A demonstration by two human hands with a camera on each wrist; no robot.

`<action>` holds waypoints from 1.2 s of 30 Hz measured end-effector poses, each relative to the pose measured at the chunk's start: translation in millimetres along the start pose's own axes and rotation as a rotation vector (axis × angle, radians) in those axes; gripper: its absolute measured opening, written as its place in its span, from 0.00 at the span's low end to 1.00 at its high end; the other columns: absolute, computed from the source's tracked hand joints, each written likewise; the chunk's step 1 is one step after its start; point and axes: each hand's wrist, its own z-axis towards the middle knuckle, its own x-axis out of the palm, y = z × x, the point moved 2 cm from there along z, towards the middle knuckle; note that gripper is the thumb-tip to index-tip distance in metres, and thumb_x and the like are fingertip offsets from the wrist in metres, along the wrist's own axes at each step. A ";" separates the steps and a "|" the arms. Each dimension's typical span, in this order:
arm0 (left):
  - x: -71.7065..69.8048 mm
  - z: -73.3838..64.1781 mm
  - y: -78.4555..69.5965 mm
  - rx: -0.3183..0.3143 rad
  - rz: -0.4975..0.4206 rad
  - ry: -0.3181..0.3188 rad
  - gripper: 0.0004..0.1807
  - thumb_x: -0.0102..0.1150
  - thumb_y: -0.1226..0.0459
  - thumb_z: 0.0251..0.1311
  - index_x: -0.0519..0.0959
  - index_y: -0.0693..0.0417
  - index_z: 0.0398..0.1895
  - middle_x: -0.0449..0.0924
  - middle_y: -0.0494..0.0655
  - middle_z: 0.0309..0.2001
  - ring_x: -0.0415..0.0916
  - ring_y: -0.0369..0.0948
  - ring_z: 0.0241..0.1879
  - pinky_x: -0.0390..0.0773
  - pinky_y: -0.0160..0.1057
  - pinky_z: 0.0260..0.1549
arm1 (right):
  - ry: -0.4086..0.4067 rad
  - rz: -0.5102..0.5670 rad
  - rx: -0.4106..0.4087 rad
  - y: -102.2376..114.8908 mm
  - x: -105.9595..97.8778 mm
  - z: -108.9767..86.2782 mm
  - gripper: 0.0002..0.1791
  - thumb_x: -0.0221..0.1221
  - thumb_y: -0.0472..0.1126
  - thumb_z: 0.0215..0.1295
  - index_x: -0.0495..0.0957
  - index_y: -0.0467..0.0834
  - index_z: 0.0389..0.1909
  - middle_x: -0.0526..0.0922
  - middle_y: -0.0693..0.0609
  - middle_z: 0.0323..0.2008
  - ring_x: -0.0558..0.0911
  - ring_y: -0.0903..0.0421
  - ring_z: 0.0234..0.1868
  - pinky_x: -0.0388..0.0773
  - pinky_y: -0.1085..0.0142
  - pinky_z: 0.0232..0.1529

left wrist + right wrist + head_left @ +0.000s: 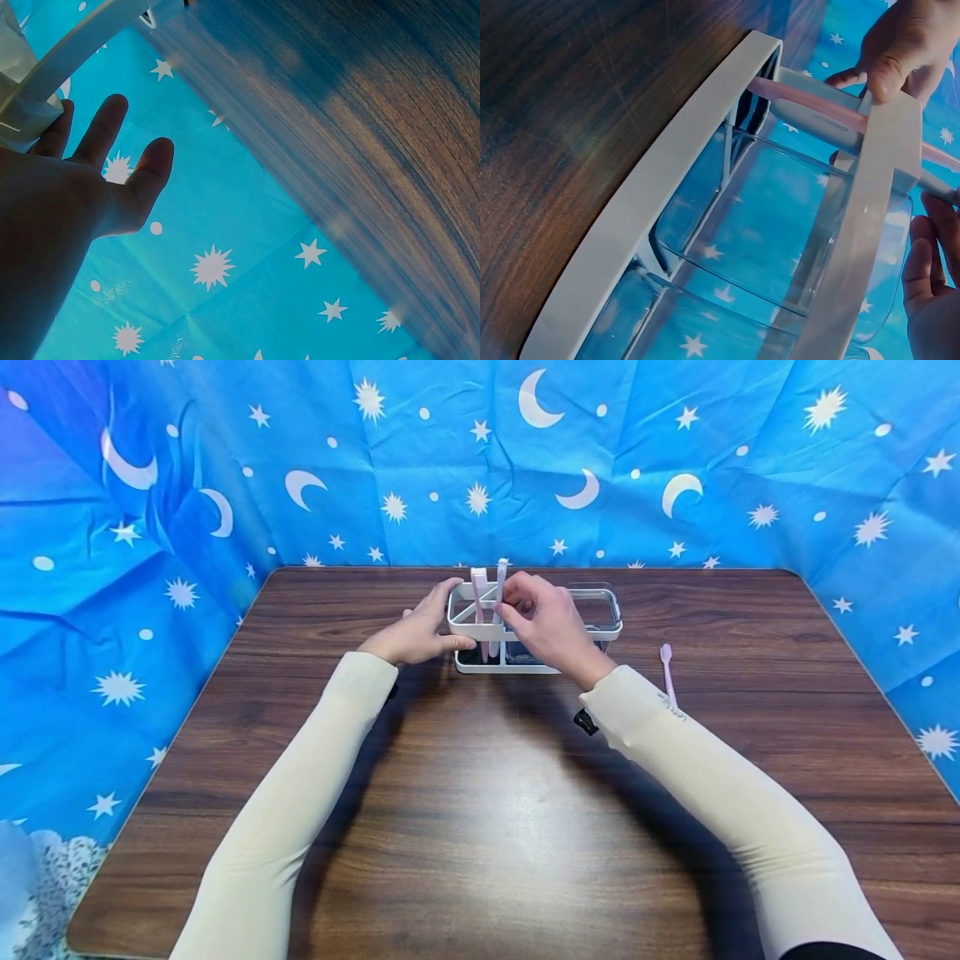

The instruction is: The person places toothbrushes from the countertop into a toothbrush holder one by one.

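Note:
A white-framed toothbrush holder point(540, 669) with two rails stands near the table's far edge. My left hand point(416, 633) grips its left end, thumb on the front of the upper rail and fingers behind; in the left wrist view several fingers reach out past the frame. A pink toothbrush point(478, 583) stands in the left compartment, head up. Beside it is a grey toothbrush point(817, 126), its handle down inside the same compartment. With thumb and fingertips, my right hand point(553, 620) pinches the grey one above the upper rail.
Clear cups point(757, 210) sit in the holder's right part. Another pink toothbrush point(667, 670) lies on the brown wooden table point(450, 793), right of the holder and partly behind the right sleeve point(720, 785). A blue cloth point(450, 460) with stars and moons hangs behind the table.

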 end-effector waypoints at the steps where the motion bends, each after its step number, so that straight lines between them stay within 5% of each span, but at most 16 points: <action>1: -0.2 -0.1 -0.2 0.000 0.002 0.001 0.54 0.60 0.41 0.54 0.37 0.46 0.74 0.45 0.51 0.72 0.42 0.48 0.71 0.39 0.65 0.61 | 0.007 -0.006 0.008 -0.1 0.2 0.0 0.05 0.59 0.41 0.65 0.77 0.47 0.40 0.78 0.57 0.37 0.76 0.61 0.35 0.75 0.64 0.39; 6: -0.6 -0.4 -0.9 0.002 0.002 0.003 0.54 0.60 0.41 0.55 0.37 0.46 0.74 0.44 0.51 0.72 0.42 0.48 0.71 0.39 0.65 0.61 | 0.034 -0.042 0.029 -0.8 1.4 0.5 0.06 0.60 0.42 0.64 0.78 0.48 0.41 0.78 0.56 0.39 0.75 0.59 0.42 0.73 0.60 0.47; 36: -0.2 -1.1 -0.8 0.000 0.004 0.005 0.53 0.59 0.42 0.55 0.38 0.47 0.74 0.45 0.51 0.72 0.42 0.48 0.71 0.39 0.65 0.61 | 0.059 -0.094 0.041 -3.6 6.9 -0.3 0.06 0.61 0.44 0.63 0.78 0.49 0.39 0.77 0.54 0.39 0.72 0.52 0.43 0.68 0.57 0.48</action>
